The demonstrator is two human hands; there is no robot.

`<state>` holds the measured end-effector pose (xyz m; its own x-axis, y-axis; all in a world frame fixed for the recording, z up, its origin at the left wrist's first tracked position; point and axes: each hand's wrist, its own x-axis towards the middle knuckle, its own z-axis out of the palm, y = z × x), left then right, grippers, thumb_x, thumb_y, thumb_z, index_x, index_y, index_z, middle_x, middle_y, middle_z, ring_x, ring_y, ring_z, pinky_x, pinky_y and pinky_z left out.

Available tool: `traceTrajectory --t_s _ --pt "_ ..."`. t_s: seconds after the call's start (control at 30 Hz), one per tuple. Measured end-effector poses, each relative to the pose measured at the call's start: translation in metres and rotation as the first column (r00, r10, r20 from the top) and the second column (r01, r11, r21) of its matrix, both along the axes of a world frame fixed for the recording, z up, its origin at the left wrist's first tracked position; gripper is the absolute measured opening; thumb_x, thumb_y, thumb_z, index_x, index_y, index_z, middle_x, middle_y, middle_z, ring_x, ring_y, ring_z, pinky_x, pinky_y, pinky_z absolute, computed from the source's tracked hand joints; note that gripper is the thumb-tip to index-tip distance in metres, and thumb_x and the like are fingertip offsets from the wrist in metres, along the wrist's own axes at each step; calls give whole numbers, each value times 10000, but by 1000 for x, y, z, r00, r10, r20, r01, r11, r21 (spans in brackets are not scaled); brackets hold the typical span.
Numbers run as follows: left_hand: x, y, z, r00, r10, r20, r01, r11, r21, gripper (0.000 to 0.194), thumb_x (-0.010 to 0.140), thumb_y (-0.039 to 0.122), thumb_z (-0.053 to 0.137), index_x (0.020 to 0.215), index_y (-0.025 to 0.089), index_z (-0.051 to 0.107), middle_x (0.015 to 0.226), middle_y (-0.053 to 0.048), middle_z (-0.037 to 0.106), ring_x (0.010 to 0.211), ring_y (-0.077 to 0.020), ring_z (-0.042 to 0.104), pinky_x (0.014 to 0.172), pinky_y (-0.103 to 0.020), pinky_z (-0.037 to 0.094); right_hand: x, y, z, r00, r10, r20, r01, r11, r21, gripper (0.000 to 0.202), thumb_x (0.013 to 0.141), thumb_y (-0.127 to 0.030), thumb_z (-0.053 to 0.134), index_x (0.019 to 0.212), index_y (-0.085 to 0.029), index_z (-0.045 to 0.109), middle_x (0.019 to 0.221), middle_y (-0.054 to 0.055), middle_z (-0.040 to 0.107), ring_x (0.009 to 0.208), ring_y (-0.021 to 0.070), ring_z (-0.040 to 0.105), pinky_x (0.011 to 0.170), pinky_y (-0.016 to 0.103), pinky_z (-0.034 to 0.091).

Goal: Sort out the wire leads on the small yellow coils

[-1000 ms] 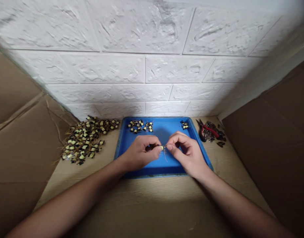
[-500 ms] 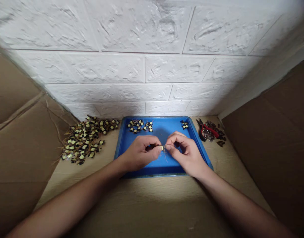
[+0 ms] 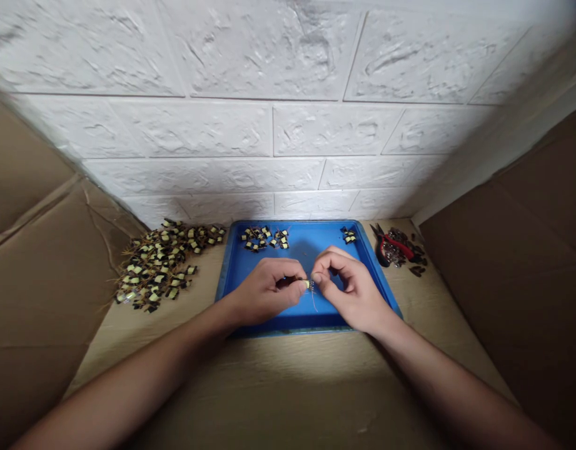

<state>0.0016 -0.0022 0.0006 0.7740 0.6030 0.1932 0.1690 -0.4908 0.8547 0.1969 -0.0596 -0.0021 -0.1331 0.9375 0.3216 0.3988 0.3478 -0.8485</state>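
While the small component [image 3: 307, 284] is pinched above the tray [image 3: 288, 322] by the left fingers [image 3: 296, 290], the right fingers [image 3: 329, 287] are closed beside its pins; any wire grip is unclear; the body is best kept steady.

Blue tray [image 3: 269, 322], yellow-and-black components [image 3: 160, 262], red-and-black pliers [image 3: 400, 245], white wall [image 3: 231, 131].

2 bare forearms angled inward, left hand [image 3: 273, 289] and right hand [image 3: 351, 287] close together — fingers pinched
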Motion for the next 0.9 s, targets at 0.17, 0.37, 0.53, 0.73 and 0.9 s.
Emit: traceTrajectory --t_s 0.17,0.37,0.53,0.73,0.9 --pt "2 -1 2 1000 -20 -15 20 1000 9 261 894 274 494 666 150 522 643 27 467 596 -93 413 579 -231 313 -2 -3 4 997 -18 72 10 993 116 142 828 -71 576 802 -211 580 805 15 568 750 177 551 685 325 443" --pt "2 -1 1 999 -22 -34 23 999 36 252 890 243 498 654 154 501 633 37 435 589 -89 393 570 -229 301 0 -5 8 983 -63 174 17 967 254 141 823 -83 577 859 -220 572 850 33 609 832 213 587 771 383 449" --pt "3 -1 0 998 34 -54 -30 998 63 246 881 223 515 648 146 527 621 47 414 575 -80 376 554 -222 278 -1 -10 9 969 -94 229 16 948 319 145 843 -108 585 917 -233 582 882 48 636 869 236 607 789 411 448" --pt "4 -2 0 992 123 -12 -122 990 69 203 861 205 518 675 142 569 618 46 453 583 -82 405 567 -214 300 -2 -12 7 975 -78 209 11 952 305 140 832 -110 599 886 -238 584 848 31 648 832 230 609 778 415 442" --pt "2 1 -2 988 151 7 -151 987 46 219 870 238 524 682 139 577 617 42 451 586 -85 402 559 -216 299 -2 -9 4 986 -92 136 54 964 259 135 831 -90 603 847 -223 587 827 22 619 814 208 593 761 390 443"
